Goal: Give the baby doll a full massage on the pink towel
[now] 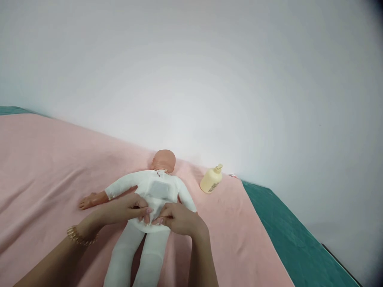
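A baby doll point(165, 161) with a bald head lies stretched out, the back of its head toward me. White fabric clothing point(152, 177) covers its trunk, arms and legs, and a grey rectangular patch point(160, 190) shows on its upper back. My left hand point(138, 208) is closed at the lower back, thumb and fingers pinching the white fabric. Close beside it on the right, my right hand point(176, 218) is closed in a similar pinch on the same fabric. The fabric is drawn into folds between them. My fingers partly hide the gripped edge.
A pale yellow pump bottle point(211, 180) stands to the right of the doll's head. Beneath everything is a pink sheet point(239, 235), over a green surface point(287, 227) at the right. A white wall point(191, 79) rises behind. A beaded bracelet point(78, 236) circles my left wrist.
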Available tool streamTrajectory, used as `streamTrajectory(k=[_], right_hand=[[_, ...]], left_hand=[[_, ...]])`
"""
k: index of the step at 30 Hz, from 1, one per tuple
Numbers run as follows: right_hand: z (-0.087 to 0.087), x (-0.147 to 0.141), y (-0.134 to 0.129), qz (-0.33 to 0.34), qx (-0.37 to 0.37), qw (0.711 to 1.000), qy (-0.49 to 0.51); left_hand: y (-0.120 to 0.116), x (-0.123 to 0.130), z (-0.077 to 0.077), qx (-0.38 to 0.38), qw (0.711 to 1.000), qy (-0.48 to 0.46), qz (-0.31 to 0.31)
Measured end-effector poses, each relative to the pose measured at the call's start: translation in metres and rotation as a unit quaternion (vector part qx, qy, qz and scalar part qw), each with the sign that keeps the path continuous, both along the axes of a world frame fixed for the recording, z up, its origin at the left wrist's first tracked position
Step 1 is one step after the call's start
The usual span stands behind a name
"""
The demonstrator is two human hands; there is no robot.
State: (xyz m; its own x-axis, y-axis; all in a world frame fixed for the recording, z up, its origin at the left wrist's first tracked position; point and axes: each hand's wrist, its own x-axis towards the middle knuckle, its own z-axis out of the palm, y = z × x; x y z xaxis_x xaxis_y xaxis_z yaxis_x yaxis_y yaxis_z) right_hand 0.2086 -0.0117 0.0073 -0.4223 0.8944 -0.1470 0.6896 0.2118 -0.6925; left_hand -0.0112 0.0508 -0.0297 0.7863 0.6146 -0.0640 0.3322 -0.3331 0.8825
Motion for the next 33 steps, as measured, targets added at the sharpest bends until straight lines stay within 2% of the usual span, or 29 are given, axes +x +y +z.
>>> streamTrajectory(k=[4,7,13,23,29,33], right_hand=[[-0.003,0.001,0.003,-0.004,-0.015,1.000,-0.026],[0.000,0.002,0.001,0.009,-0.003,1.000,-0.008],[0.008,0.006,-0.003,-0.029,0.044,0.998,0.018],[-0.006,0.009,0.008,-0.030,0.020,0.999,0.020],[-0.001,0.012,0.006,-0.062,0.020,0.997,0.052],[-0.009,0.011,0.007,-0.077,-0.001,0.996,0.049]], left_hand=[[-0.002,0.003,0.002,-0.001,1.000,-0.010,-0.005],[-0.003,0.001,0.003,0.002,1.000,-0.011,-0.008],[0.006,-0.005,0.000,0.060,0.997,-0.026,0.037],[0.007,0.004,-0.006,0.064,0.998,-0.014,0.007],[0.012,0.005,-0.009,0.109,0.988,-0.053,0.095],[0.016,0.008,-0.012,0.109,0.989,-0.031,0.094]])
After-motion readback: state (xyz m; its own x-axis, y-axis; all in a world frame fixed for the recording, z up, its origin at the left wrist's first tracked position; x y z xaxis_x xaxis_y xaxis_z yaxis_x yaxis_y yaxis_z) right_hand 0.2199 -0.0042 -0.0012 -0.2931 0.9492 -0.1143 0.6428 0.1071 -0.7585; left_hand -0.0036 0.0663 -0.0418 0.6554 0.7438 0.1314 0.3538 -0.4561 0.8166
